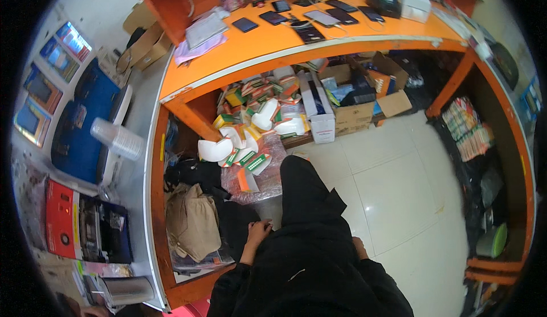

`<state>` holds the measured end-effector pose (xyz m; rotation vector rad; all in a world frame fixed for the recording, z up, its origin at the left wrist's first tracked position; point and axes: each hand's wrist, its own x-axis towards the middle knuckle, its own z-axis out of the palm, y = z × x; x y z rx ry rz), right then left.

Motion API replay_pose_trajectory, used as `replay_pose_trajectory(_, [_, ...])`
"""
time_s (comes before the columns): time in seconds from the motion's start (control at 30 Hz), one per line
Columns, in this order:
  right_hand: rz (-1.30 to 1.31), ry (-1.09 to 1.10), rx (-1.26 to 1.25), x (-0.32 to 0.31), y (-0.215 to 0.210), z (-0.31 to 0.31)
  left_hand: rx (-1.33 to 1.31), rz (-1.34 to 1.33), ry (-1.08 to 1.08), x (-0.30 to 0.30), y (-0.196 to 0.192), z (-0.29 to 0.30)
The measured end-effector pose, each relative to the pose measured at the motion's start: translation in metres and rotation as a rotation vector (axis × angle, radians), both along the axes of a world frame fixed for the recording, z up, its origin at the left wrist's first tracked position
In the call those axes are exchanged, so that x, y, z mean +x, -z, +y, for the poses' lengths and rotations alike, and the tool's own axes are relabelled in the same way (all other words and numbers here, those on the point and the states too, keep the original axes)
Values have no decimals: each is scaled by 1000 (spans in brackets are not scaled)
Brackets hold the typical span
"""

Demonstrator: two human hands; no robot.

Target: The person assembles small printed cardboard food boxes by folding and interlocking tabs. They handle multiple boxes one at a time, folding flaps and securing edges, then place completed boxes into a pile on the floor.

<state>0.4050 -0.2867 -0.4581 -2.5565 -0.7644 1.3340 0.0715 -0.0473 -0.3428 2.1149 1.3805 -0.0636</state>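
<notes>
My left hand (259, 230) rests beside my thigh, over the dark cloth. Its fingers are loosely bent and a little apart, with nothing seen in them. My right hand (359, 247) hangs at my right side above the tiled floor; my dark clothing hides most of it, and its fingers cannot be made out. Nearest the left hand lie dark fabric and a beige cloth bag (194, 223) on the low shelf. Ahead of it, a heap of opened white, green and orange cartons (248, 146) spills over a bundle wrapped in clear plastic (272, 172).
An orange desk (228, 46) carries several phones (245, 25) and a white printer (410, 2). Beneath it stand a white box (323, 126) and brown cardboard boxes (353, 117). Stacked plastic cups (118, 138) stand on the left counter. Bundled packets (467, 129) fill the right shelf.
</notes>
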Motion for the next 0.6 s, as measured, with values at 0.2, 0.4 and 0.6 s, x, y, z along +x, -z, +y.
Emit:
replay_pose_trajectory(0.2, [-21, -53, 96, 6, -17, 24, -21, -18, -50, 2, -12, -3])
replay_pose_trajectory(0.4, [-102, -102, 212, 9, -36, 55, -60, -173, -130, 6, -12, 4])
replay_pose_trajectory(0.6, [-140, -215, 235, 24, -45, 63, -162, -172, -90, 22, 1, 20])
